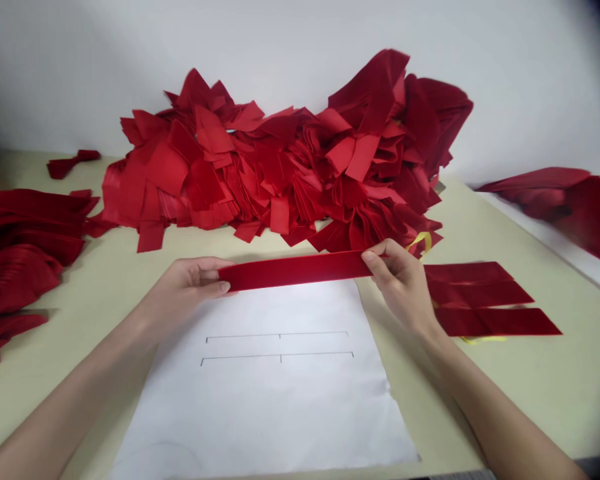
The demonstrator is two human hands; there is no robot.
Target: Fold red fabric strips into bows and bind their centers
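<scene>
A long red velvet strip (297, 270) is stretched level between my two hands, above the far edge of a white paper sheet (280, 413). My left hand (193, 283) pinches its left end between thumb and fingers. At the other end, my right hand (400, 277) grips the strip with thumb on the near face. Two marked lines with ticks (280, 358) are drawn across the paper, nearer to me than the strip. Beside my right wrist lie red velvet pieces (495, 320) on the table, with a bit of yellow ribbon (420, 241) behind the hand.
A large heap of red fabric pieces (280, 167) stands along the wall at the back. More red fabric (25, 247) lies at the left, and another pile (575, 200) at the far right. A small red bundle (73, 163) sits at the back left of the table (555, 400).
</scene>
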